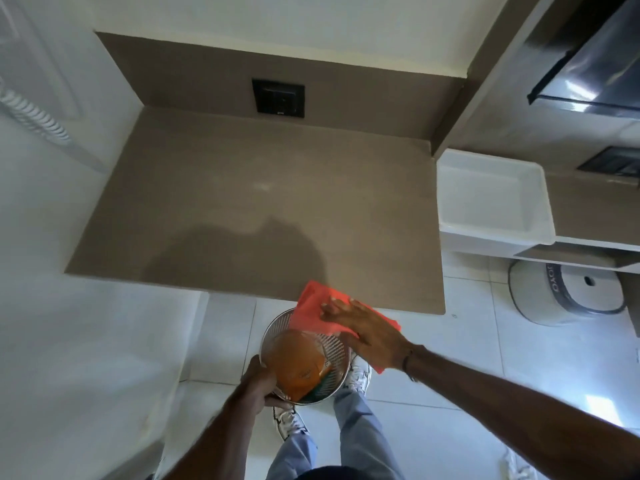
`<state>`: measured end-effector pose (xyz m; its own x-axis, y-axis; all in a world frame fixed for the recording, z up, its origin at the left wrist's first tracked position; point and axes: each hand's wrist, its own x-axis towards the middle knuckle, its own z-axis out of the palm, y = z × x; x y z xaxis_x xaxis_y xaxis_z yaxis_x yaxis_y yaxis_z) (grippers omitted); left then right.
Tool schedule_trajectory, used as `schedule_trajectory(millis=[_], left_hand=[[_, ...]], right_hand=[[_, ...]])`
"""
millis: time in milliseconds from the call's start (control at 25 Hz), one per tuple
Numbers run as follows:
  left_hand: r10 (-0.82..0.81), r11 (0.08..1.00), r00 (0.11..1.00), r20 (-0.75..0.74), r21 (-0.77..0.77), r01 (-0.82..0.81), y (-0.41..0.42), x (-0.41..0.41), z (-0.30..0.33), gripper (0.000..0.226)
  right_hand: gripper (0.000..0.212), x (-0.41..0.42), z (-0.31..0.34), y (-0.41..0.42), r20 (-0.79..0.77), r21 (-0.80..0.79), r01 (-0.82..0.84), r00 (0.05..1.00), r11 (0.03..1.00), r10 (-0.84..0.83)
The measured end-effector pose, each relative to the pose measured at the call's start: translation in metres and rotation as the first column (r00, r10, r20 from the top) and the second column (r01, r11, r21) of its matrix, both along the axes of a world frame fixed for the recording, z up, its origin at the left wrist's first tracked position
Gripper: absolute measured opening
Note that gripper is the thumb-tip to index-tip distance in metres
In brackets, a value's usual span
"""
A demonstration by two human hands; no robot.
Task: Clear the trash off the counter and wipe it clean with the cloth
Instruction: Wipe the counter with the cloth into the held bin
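A brown counter [249, 188] fills the middle of the view, its top bare. My right hand [363, 327] lies flat, fingers spread, on an orange-red cloth [311, 297] at the counter's front edge; the cloth hangs partly over the edge. Just below that edge my left hand [258, 384] grips the rim of a round perforated metal bin [332, 351]. Inside the bin lies an orange wrapper [298, 362] with a bit of green packaging beside it.
A white rectangular tub [491, 199] stands on a ledge right of the counter. A black wall socket [278, 97] sits on the backsplash. A round grey stool [568, 292] stands on the tiled floor at the right. My legs and shoes are below the bin.
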<state>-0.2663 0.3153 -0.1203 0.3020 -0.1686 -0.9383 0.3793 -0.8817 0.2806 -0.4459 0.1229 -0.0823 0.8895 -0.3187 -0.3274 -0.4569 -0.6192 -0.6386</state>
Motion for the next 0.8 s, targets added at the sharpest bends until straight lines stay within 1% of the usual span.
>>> schedule_trajectory(millis=[40,80,120,160,200,240,280,320,360,400,440,520,560,600,640,680,720,760,800], left_hand=[[0.004,1.0,1.0,-0.006,0.004,-0.004,0.004,0.004,0.002,0.034],[0.018,1.0,1.0,-0.018,-0.004,-0.018,0.01,0.009,0.004,0.035],[0.037,0.999,0.999,-0.032,-0.026,-0.037,0.015,0.013,0.006,0.037],[0.05,0.997,0.998,-0.04,-0.05,-0.051,0.02,0.018,0.006,0.04],[0.052,0.997,0.998,-0.039,-0.06,-0.054,0.024,0.022,0.007,0.042],[0.049,0.997,0.999,-0.022,-0.058,-0.05,0.027,0.024,0.01,0.043],[0.046,0.998,0.999,0.002,-0.051,-0.046,0.029,0.025,0.012,0.041],[0.047,0.998,0.998,0.029,-0.041,-0.045,0.031,0.026,0.013,0.039],[0.047,0.999,0.998,0.051,-0.027,-0.046,0.033,0.027,0.013,0.038],[0.048,0.999,0.997,0.067,-0.007,-0.047,0.034,0.028,0.012,0.038],[0.043,0.999,0.996,0.078,0.009,-0.044,0.033,0.028,0.012,0.04],[0.014,0.999,0.997,0.081,0.032,-0.017,0.032,0.027,0.011,0.043],[0.001,0.999,0.997,0.076,0.038,-0.004,0.032,0.027,0.011,0.045],[-0.006,0.999,0.998,0.069,0.039,0.004,0.031,0.026,0.01,0.046],[-0.008,0.999,0.998,0.06,0.038,0.006,0.03,0.025,0.01,0.048],[-0.009,0.999,0.999,0.053,0.035,0.007,0.028,0.023,0.009,0.049],[-0.008,1.0,0.999,0.048,0.031,0.007,0.026,0.021,0.007,0.05],[-0.007,1.0,0.999,0.045,0.026,0.006,0.025,0.018,0.006,0.05],[-0.007,1.0,0.999,0.041,0.022,0.006,0.023,0.016,0.005,0.05]], right_hand=[[0.043,0.001,0.004,0.015,-0.089,0.149,0.08,0.994,0.986,-0.067],[0.037,0.002,0.007,0.033,-0.165,0.284,0.174,0.978,0.943,-0.131],[0.029,0.002,0.008,0.052,-0.222,0.405,0.287,0.952,0.868,-0.211],[0.023,0.002,0.01,0.067,-0.272,0.506,0.401,0.914,0.764,-0.299],[0.021,0.003,0.016,0.077,-0.332,0.602,0.509,0.86,0.615,-0.388],[0.02,0.003,0.022,0.08,-0.399,0.674,0.594,0.793,0.438,-0.461],[0.018,0.004,0.03,0.078,-0.459,0.717,0.644,0.724,0.266,-0.515],[0.015,0.005,0.038,0.072,-0.503,0.739,0.663,0.663,0.122,-0.554],[0.015,0.007,0.047,0.063,-0.533,0.754,0.657,0.61,-0.002,-0.586],[0.019,0.009,0.057,0.051,-0.532,0.771,0.632,0.57,-0.08,-0.626],[0.023,0.01,0.066,0.036,-0.504,0.789,0.605,0.537,-0.108,-0.677],[0.026,0.011,0.083,0.001,-0.401,0.822,0.56,0.446,-0.101,-0.8],[0.027,0.012,0.091,-0.017,-0.337,0.832,0.549,0.387,-0.079,-0.858],[0.026,0.012,0.097,-0.035,-0.252,0.824,0.566,0.325,-0.026,-0.911],[0.024,0.012,0.1,-0.051,-0.137,0.77,0.634,0.279,0.075,-0.951],[0.022,0.012,0.1,-0.063,-0.009,0.634,0.743,0.283,0.213,-0.959],[0.023,0.013,0.097,-0.073,0.087,0.427,0.837,0.339,0.342,-0.937],[0.025,0.015,0.091,-0.077,0.109,0.228,0.859,0.445,0.458,-0.889],[0.037,0.019,0.086,-0.077,0.032,0.109,0.814,0.571,0.571,-0.82]])
